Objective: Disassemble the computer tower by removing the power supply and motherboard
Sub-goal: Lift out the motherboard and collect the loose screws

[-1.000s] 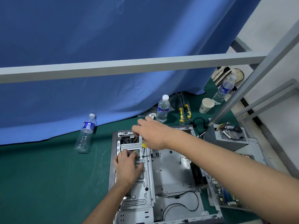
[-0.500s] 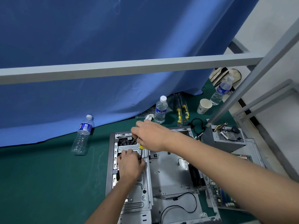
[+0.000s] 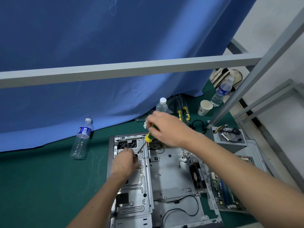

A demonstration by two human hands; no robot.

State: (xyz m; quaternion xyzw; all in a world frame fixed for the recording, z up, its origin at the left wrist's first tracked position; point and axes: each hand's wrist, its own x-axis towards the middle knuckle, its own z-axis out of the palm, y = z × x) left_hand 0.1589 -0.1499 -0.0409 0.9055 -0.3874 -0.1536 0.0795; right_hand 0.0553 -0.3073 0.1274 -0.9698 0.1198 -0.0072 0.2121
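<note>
Looking down from the head camera, I see the computer tower [image 3: 166, 176] lying open on its side on the green table [image 3: 41, 186], its bare metal floor and a few loose black cables showing. My right hand [image 3: 166, 129] has its fingers curled round the green and yellow handle of a screwdriver [image 3: 147, 139], which tilts down and to the left, its tip on or just above the ribbed drive cage [image 3: 139, 181] along the case's left side; I cannot tell whether it touches. My left hand [image 3: 124, 163] rests on that same cage just left of the tip, fingers bent and pinching at something small that I cannot make out.

The power supply [image 3: 229, 139] is already out of the case, standing on the table just beyond the tower's far right corner with its cable bundle heaped on top. The motherboard [image 3: 222, 190] lies along the tower's right side, partly hidden under my right forearm, with a black fan [image 3: 196, 176] at its near-left edge.

A plastic water bottle [image 3: 80, 140] stands to the left of the case, a second bottle [image 3: 162, 105] behind my right hand, and a third bottle [image 3: 222, 92] near a paper cup [image 3: 204, 107] farther right. Two yellow-handled tools [image 3: 183, 112] lie by the blue curtain [image 3: 98, 46].
</note>
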